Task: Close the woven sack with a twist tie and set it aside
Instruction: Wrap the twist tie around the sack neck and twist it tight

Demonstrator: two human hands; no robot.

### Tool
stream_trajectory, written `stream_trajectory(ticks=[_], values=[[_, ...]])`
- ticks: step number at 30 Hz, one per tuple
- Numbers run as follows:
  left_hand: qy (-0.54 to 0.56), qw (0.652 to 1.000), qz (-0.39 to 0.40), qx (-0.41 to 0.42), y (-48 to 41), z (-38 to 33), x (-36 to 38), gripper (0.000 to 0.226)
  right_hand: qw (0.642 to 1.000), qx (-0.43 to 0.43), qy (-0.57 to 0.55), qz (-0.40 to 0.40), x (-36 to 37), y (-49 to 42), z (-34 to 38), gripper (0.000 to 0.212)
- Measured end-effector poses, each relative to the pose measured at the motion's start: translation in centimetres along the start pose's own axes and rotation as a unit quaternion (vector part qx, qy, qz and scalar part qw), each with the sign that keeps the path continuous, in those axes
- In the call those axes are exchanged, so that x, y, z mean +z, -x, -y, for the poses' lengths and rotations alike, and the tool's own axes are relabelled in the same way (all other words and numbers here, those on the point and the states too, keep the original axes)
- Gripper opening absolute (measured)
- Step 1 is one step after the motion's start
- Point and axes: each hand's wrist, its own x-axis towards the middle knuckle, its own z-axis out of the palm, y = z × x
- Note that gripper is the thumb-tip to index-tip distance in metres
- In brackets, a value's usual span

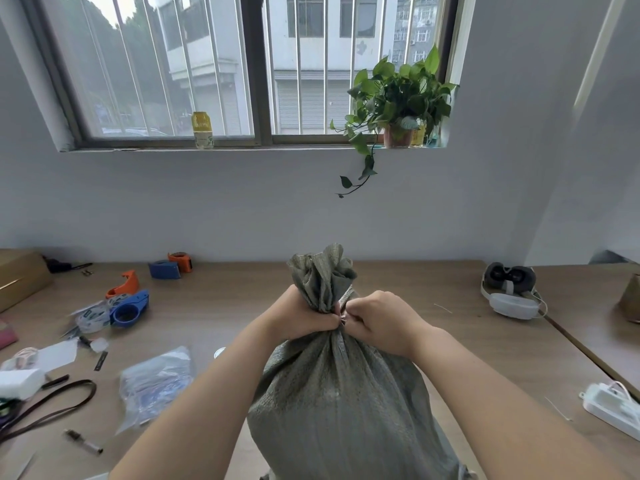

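Note:
A full grey-green woven sack [343, 403] stands upright on the wooden table in front of me. Its mouth is gathered into a bunched neck [322, 278] that sticks up above my hands. My left hand [298, 313] is closed around the neck from the left. My right hand [377, 320] pinches at the neck from the right, where a thin twist tie [342, 318] shows between the fingertips. Most of the tie is hidden by my fingers.
Blue and orange tape dispensers [130, 306] and small clutter lie at the left, with a clear plastic bag [156, 382] near my left forearm. A headset [509, 289] and a white power strip [613, 407] sit at the right. Loose ties [443, 308] lie on the table.

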Motion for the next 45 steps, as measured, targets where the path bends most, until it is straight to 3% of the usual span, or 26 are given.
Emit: stream_trajectory(ticks=[11,18,26,31,37,45], values=[[-0.004,1.0,0.012,-0.002,-0.5,0.6,-0.4,0.012,0.998,0.02,-0.05,-0.021,0.9,0.0,-1.0,0.028],[-0.002,1.0,0.012,-0.001,-0.7,0.6,-0.3,0.011,0.999,0.008,-0.025,-0.021,0.6,0.1,-1.1,0.043],[-0.051,0.999,0.004,0.015,-0.9,0.0,-0.5,0.016,1.0,-0.008,-0.008,-0.021,0.1,0.4,-1.5,0.041],[-0.027,1.0,0.001,0.002,-0.5,0.0,-0.3,0.018,0.999,-0.017,-0.036,-0.032,0.7,0.3,-1.8,0.032],[0.011,0.999,-0.022,-0.02,-0.6,-0.2,0.4,0.013,0.991,0.05,-0.112,-0.058,1.6,1.3,-3.1,0.038],[0.011,0.999,-0.024,-0.026,-0.9,-0.8,0.9,0.01,0.951,0.152,-0.243,-0.117,2.3,5.3,-5.9,0.025]])
